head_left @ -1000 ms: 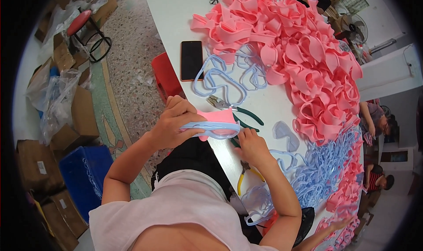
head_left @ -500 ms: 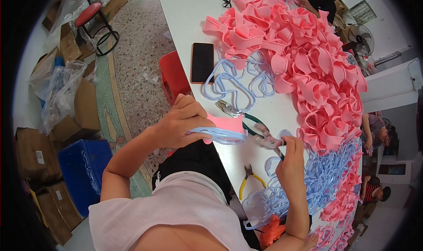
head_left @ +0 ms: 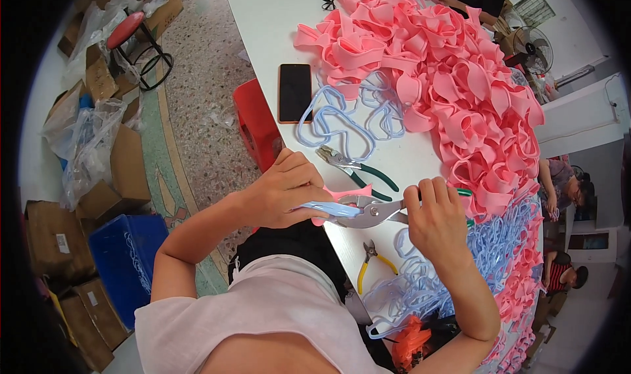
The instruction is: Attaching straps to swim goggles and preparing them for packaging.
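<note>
My left hand (head_left: 288,188) is closed on a pink strip (head_left: 351,191) with a light-blue band (head_left: 334,208) along it. My right hand (head_left: 439,223) grips large metal pliers (head_left: 381,212) with green handles. Their jaws meet the blue band just beside my left fingers; the exact contact is hard to make out. On the white table beyond lie other pliers (head_left: 336,158) with dark green handles. Small cutters (head_left: 370,250) with yellow handles rest nearer to me. A pile of light-blue loops (head_left: 427,285) spreads below and beyond my right wrist.
A large heap of pink strips (head_left: 453,104) covers the far right of the white table (head_left: 253,19). A phone (head_left: 295,93) and loose blue loops (head_left: 342,134) lie left of it. A red stool (head_left: 253,121), a blue bin (head_left: 125,249) and cartons (head_left: 59,236) stand leftward. Other people sit across the table.
My right hand has brought the large pliers up, and their jaws now reach the blue band. My left hand has shifted slightly right, still holding the pink strip.
</note>
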A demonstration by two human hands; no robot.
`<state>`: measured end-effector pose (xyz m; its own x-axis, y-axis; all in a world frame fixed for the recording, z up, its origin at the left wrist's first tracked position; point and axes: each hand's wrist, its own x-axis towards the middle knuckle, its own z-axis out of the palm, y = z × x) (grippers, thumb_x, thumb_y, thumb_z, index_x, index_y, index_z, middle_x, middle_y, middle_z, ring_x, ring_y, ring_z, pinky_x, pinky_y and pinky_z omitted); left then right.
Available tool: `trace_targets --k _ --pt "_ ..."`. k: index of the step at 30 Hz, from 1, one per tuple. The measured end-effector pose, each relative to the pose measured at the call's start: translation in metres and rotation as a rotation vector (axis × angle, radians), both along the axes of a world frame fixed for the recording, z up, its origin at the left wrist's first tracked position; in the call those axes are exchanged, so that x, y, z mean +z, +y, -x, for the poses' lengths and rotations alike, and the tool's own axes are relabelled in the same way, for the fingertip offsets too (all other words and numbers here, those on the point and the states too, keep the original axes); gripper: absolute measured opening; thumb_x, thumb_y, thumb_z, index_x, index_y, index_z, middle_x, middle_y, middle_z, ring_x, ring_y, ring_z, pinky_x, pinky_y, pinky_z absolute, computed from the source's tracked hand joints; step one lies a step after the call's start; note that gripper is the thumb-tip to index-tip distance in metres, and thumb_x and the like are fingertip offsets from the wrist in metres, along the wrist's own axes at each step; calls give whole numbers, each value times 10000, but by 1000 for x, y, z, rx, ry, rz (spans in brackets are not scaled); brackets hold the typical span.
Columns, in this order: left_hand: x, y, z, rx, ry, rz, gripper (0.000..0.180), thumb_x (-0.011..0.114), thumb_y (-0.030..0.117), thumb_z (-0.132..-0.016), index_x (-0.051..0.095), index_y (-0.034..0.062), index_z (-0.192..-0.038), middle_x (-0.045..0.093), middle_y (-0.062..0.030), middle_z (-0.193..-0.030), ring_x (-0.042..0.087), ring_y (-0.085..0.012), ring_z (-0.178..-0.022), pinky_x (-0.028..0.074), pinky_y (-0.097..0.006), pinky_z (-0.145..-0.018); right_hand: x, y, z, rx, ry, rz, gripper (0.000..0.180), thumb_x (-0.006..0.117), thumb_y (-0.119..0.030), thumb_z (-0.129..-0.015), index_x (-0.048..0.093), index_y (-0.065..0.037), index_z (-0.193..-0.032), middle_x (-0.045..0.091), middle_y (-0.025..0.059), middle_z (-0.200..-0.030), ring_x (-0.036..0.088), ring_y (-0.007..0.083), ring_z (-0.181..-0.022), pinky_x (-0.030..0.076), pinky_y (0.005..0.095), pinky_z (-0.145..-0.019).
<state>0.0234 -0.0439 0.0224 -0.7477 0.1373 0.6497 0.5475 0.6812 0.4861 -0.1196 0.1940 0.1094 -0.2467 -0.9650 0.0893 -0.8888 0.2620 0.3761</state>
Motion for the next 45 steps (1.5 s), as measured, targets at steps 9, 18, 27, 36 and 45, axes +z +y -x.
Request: trace_targets --k 9,18,27,36,45 --pt "-12 -3 -4 121 1 -43 263 749 224 -747 649 93 -951 512 -24 -885 454 -220 -852 309 -356 -758 -11 2 3 -5 -25 134 156 599 -147 -776 556 -41 -882 516 79 -836 510 231 -809 390 350 -642" --pt "1 4 -1 95 42 27 266 747 208 -751 647 72 -957 511 -39 -897 451 -231 -860 310 -361 -766 -3 -7 -13 -44 32 73 173 601 -149 -761 553 -37 -884 508 85 -838 505 224 -814 386 341 -640" --pt "-5 -3 1 123 32 -46 206 720 161 -752 642 54 -910 505 -69 -867 436 -246 -810 307 -367 -758 -13 -1 -1 -68 71 191 230 603 -143 -766 542 -37 -961 534 99 -916 528 241 -908 412 365 -709" --pt "0 -13 -4 153 -49 -179 167 696 179 -782 643 49 -873 516 -86 -833 448 -248 -785 331 -362 -737 -18 23 7 -149 111 190 100 583 -126 -788 548 -53 -847 499 72 -804 518 224 -792 407 346 -636" --pt "14 14 15 148 -122 256 203 717 142 -765 628 60 -929 528 -79 -850 498 -246 -772 400 -343 -693 -11 0 17 -39 158 173 86 578 -132 -766 535 -66 -801 486 60 -758 506 209 -761 398 343 -620"
